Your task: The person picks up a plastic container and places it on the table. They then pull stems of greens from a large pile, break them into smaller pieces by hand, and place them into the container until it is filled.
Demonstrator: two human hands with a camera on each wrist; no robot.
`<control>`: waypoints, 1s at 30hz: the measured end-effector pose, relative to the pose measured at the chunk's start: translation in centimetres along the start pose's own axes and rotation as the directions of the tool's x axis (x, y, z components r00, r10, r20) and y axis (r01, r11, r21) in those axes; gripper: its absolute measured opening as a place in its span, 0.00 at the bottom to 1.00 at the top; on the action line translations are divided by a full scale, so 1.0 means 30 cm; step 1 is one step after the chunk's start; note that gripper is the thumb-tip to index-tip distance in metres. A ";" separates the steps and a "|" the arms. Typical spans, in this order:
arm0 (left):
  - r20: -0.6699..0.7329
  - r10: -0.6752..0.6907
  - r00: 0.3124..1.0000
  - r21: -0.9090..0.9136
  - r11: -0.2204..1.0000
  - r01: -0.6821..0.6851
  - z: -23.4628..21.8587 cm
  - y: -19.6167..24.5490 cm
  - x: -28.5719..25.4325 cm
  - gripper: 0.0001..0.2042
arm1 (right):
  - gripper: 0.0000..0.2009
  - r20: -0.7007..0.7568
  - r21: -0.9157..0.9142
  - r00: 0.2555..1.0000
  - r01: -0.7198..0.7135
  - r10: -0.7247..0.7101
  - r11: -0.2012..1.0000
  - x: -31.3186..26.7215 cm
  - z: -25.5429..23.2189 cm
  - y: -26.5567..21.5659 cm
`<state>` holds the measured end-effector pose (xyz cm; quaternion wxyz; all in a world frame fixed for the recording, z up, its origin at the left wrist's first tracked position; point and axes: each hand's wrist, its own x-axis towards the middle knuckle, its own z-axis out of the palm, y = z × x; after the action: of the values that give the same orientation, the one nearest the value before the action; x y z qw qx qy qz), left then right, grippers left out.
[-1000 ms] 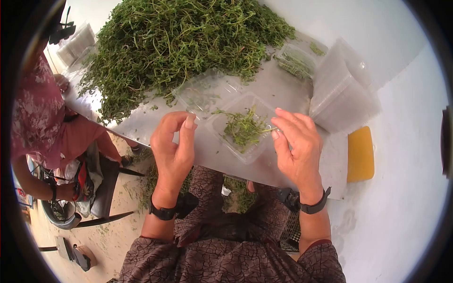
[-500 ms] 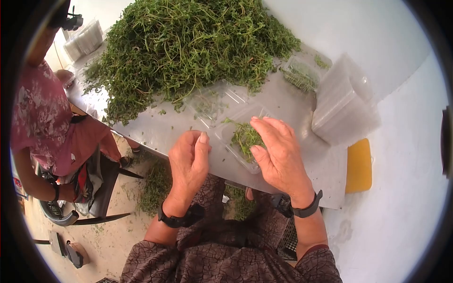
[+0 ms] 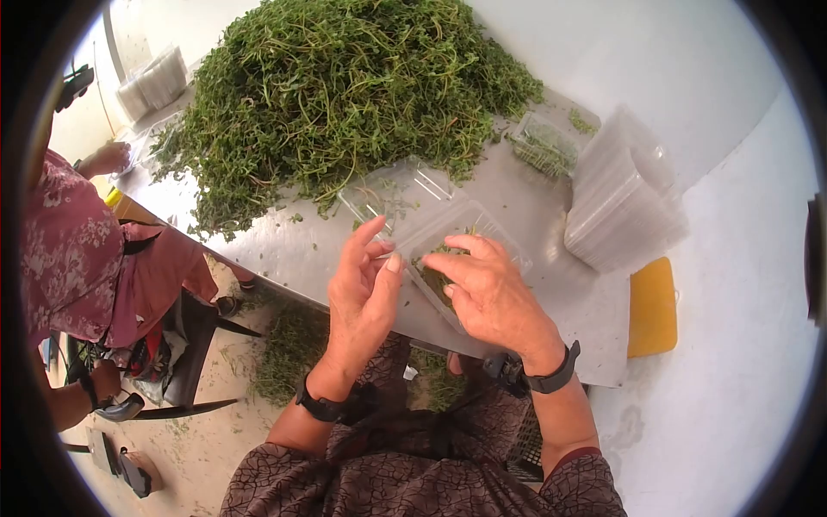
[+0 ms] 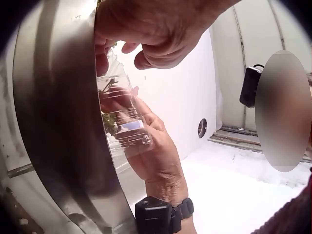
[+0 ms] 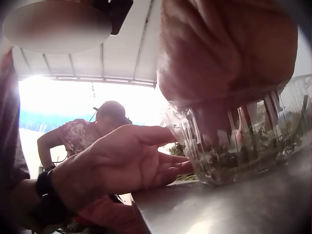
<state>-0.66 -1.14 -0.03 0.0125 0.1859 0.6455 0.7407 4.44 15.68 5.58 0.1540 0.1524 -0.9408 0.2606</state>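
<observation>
A clear plastic clamshell box [image 3: 508,246] sits on the metal table, its lid [image 3: 405,194] folded back toward the pile. Leafy green sprigs [image 3: 438,277] lie in the box, partly hidden under my right hand [image 3: 500,297]. The fingers of that hand reach down over the rim among the sprigs; through the box wall in the right wrist view they show pressing on the greens [image 5: 234,163]. My left hand [image 3: 362,289] is at the box's near left side, thumb and fingers extended, fingertips right at the wall [image 5: 192,146]. Nothing shows in its grasp.
A large heap of greens [image 3: 345,103] covers the back of the table [image 3: 534,207]. At right stand a filled box [image 3: 547,146], a tall stack of clear boxes [image 3: 620,198] and a yellow pad [image 3: 653,306]. Another person [image 3: 77,224] is at the left.
My right hand has moved left and down into the box with the sprigs it pinched, now let go there. My left hand has come right to the box's side, its fingers straightening.
</observation>
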 end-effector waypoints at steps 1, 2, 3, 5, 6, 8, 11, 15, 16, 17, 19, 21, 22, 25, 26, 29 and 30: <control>-0.009 0.009 1.000 -0.008 1.000 -0.009 0.003 0.000 0.002 0.22 | 0.17 0.012 -0.009 0.999 0.033 -0.033 0.999 0.000 -0.002 0.003; -0.017 0.016 1.000 -0.016 1.000 -0.017 0.006 -0.001 0.003 0.22 | 0.15 0.025 -0.016 0.998 0.065 -0.065 0.998 0.000 -0.002 0.006; -0.017 0.015 1.000 -0.015 1.000 -0.015 0.010 0.002 0.005 0.22 | 0.15 0.026 -0.014 0.998 0.064 -0.064 0.998 0.000 -0.001 0.016; -0.014 -0.050 0.999 0.039 0.998 0.050 0.014 0.015 0.011 0.18 | 0.17 0.129 -0.082 0.988 0.091 -0.080 0.992 0.002 0.002 0.032; -0.013 -0.051 0.999 0.039 0.998 0.052 0.013 0.015 0.016 0.18 | 0.17 0.130 -0.082 0.989 0.088 -0.077 0.993 0.001 0.004 0.031; 0.040 -0.041 0.998 0.140 0.990 0.035 0.012 0.014 0.021 0.14 | 0.12 0.018 -0.086 0.992 0.128 -0.127 0.988 -0.001 0.006 0.029; -0.046 0.003 0.999 0.139 0.990 0.003 0.005 -0.012 0.013 0.13 | 0.11 -0.139 -0.134 0.984 0.090 -0.109 0.987 -0.018 -0.044 0.032; -0.091 0.086 0.992 0.164 0.984 -0.071 0.002 -0.018 0.002 0.13 | 0.09 -0.194 -0.085 0.980 -0.055 0.037 0.995 -0.062 -0.109 0.042; -0.104 0.128 0.986 0.192 0.976 -0.106 0.004 -0.019 -0.003 0.13 | 0.08 -0.186 -0.118 0.982 -0.059 0.036 0.991 -0.068 -0.116 0.043; -0.116 0.171 0.979 0.220 0.965 -0.142 0.007 -0.018 -0.006 0.13 | 0.08 -0.181 -0.151 0.983 -0.063 0.035 0.987 -0.072 -0.122 0.043; -0.130 0.189 0.973 0.220 0.963 -0.158 0.012 -0.017 -0.010 0.13 | 0.08 -0.142 -0.182 0.989 -0.058 0.032 0.982 -0.073 -0.108 0.042; -0.148 0.212 0.966 0.223 0.959 -0.177 0.012 -0.018 -0.014 0.13 | 0.08 -0.104 -0.213 0.994 -0.045 0.023 0.976 -0.063 -0.091 0.045; -0.146 0.229 0.962 0.244 0.951 -0.190 0.009 -0.022 -0.014 0.13 | 0.08 -0.088 -0.244 0.996 -0.019 -0.003 0.970 -0.055 -0.085 0.048; -0.144 0.246 0.959 0.270 0.942 -0.201 0.001 -0.033 -0.015 0.14 | 0.07 -0.068 -0.224 0.998 -0.010 -0.005 0.975 -0.039 -0.074 0.065; -0.143 0.233 0.962 0.275 0.943 -0.188 -0.001 -0.036 -0.012 0.14 | 0.07 -0.056 -0.166 0.998 -0.035 0.026 0.985 -0.034 -0.074 0.067; -0.172 0.310 0.935 0.280 0.925 -0.255 0.002 -0.048 -0.004 0.13 | 0.06 -0.131 -0.224 0.991 0.008 -0.039 0.974 -0.010 -0.086 0.080; -0.174 0.306 0.936 0.280 0.927 -0.251 -0.001 -0.049 -0.010 0.13 | 0.06 -0.127 -0.223 0.991 0.008 -0.037 0.975 -0.011 -0.087 0.073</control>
<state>-0.70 -1.00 -1.52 -0.1868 0.1953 0.6992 0.6619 4.49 18.94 6.62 0.2343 0.1274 -0.9501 0.1616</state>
